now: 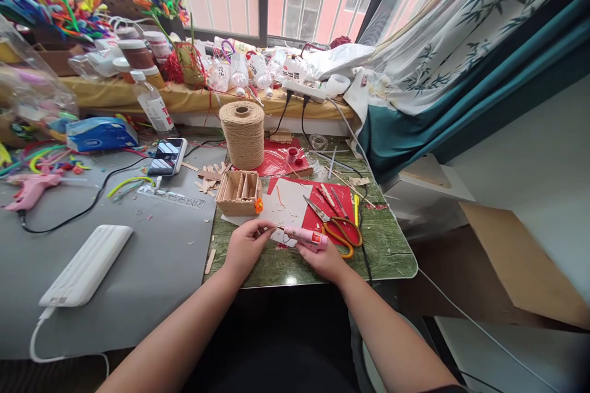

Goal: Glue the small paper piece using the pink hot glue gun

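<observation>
So here's my setup right now: my right hand (325, 258) is wrapped around a small pink glue gun (305, 235), nozzle pointing left, and my left hand (246, 244) is pinching something thin right at the tip. Honestly it's too small to tell what from this angle, maybe a sliver of stick or a strand of glue. Both hands sit at the front edge of the green tabletop (391, 252), just in front of the white paper (288, 202) lying on the red sheet (343, 196).

Stuff I think could bite me here:

- My left fingertips are basically touching the nozzle. If that thing is hot, one little slip and I've got a burn or glue on skin.
- The little popsicle-stick box (238, 193) is just behind my left hand. An elbow nudge or a glue string dragging across could knock it or gum it up.
- The scissors (334, 224) are lying open right beside my right hand, blades pointing up-left. Swinging the gun back that way could catch them.
- The gun's cord looks like it runs off the front-right edge near the black cable (364, 239). If it snags, it'll yank the gun mid-squeeze.
- Glue dripping on the paper instead of the piece would just make a mess.

The twine spool (243, 133) is further back, probably safe.
</observation>
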`<control>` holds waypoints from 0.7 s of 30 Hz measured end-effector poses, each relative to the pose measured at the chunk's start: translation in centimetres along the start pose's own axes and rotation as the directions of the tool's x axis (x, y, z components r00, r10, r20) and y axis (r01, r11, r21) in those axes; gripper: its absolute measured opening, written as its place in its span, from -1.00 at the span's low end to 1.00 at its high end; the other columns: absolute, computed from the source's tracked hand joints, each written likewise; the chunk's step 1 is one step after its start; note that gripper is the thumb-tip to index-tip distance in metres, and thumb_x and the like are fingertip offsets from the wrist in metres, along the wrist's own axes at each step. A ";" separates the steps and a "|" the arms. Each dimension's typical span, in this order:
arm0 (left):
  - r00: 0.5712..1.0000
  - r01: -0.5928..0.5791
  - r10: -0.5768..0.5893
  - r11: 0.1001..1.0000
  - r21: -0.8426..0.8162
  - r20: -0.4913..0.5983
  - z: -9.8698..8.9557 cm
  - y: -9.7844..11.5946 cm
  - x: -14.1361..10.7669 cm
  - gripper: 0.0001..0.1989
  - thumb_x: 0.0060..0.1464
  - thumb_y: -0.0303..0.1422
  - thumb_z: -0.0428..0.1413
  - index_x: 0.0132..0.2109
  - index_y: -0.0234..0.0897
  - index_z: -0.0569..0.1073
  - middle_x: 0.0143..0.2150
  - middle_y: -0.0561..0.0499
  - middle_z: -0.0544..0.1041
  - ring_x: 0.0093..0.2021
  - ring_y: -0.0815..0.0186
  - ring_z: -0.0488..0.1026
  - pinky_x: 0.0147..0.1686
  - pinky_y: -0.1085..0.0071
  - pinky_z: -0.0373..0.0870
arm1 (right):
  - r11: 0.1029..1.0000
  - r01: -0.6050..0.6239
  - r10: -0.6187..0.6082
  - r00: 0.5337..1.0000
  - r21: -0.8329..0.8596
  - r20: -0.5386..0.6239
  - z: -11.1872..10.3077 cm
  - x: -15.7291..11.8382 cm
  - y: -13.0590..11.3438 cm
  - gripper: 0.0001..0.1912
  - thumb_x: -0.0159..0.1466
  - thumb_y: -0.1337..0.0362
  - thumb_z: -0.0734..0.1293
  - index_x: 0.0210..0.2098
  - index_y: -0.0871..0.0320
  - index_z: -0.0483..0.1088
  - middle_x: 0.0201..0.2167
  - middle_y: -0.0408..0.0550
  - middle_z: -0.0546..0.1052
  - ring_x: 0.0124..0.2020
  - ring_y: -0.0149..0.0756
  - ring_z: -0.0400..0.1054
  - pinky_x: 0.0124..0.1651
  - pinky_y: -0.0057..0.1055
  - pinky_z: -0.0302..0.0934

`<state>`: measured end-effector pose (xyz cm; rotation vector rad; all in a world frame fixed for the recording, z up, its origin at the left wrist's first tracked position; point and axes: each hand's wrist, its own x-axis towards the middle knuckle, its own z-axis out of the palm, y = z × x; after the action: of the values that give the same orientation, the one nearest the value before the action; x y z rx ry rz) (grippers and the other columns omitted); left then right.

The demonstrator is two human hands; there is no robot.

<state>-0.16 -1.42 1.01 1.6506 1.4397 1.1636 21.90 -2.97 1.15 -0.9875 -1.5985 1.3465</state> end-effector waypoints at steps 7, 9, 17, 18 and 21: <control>1.000 0.018 -0.018 1.000 0.011 -0.014 0.0 0.1 0.0 -0.81 0.17 -0.21 0.18 -0.22 -0.19 0.61 -0.36 0.05 0.58 -0.45 0.36 0.36 -0.36 0.43 0.34 | 1.000 -0.016 0.016 1.000 0.002 0.008 -0.1 0.1 -0.2 -0.55 0.34 0.22 0.33 0.21 0.02 0.39 0.17 -0.05 0.47 0.25 -0.12 0.32 0.39 -0.06 0.10; 1.000 0.023 -0.023 1.000 0.013 -0.013 0.0 0.1 0.0 -0.81 0.17 -0.20 0.18 -0.21 -0.18 0.61 -0.37 0.06 0.57 -0.46 0.36 0.35 -0.36 0.43 0.34 | 0.999 -0.029 0.029 1.000 0.033 0.013 0.0 0.0 -0.3 -0.55 0.34 0.22 0.34 0.21 0.02 0.40 0.18 -0.05 0.47 0.25 -0.13 0.32 0.39 -0.07 0.11; 0.999 0.051 -0.051 0.999 -0.004 -0.004 0.0 0.0 0.1 -0.79 0.16 -0.18 0.18 -0.21 -0.18 0.61 -0.36 0.06 0.58 -0.44 0.34 0.37 -0.36 0.42 0.33 | 0.995 -0.048 0.047 0.999 0.088 0.007 0.1 -0.1 -0.8 -0.55 0.31 0.16 0.37 0.17 0.08 0.43 0.19 0.00 0.47 0.25 -0.10 0.32 0.38 -0.07 0.10; 0.999 0.051 -0.051 0.999 -0.006 -0.003 0.0 0.0 0.1 -0.79 0.16 -0.17 0.18 -0.21 -0.18 0.61 -0.37 0.06 0.57 -0.44 0.34 0.37 -0.36 0.41 0.33 | 0.995 -0.049 0.049 0.999 0.091 0.006 0.1 -0.1 -0.9 -0.55 0.31 0.15 0.38 0.17 0.08 0.43 0.18 0.00 0.47 0.25 -0.10 0.32 0.38 -0.06 0.10; 0.999 0.054 -0.054 0.998 -0.008 0.001 0.0 0.0 0.1 -0.79 0.16 -0.17 0.18 -0.21 -0.18 0.61 -0.38 0.06 0.57 -0.46 0.35 0.35 -0.37 0.42 0.33 | 0.992 -0.054 0.053 0.998 0.113 0.015 0.2 0.0 -1.1 -0.56 0.30 0.15 0.38 0.16 0.07 0.43 0.18 0.01 0.47 0.25 -0.10 0.32 0.38 -0.07 0.10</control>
<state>-0.16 -1.34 1.03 1.5961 1.4683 1.1372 21.69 -3.17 2.23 -0.9612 -1.4964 1.4653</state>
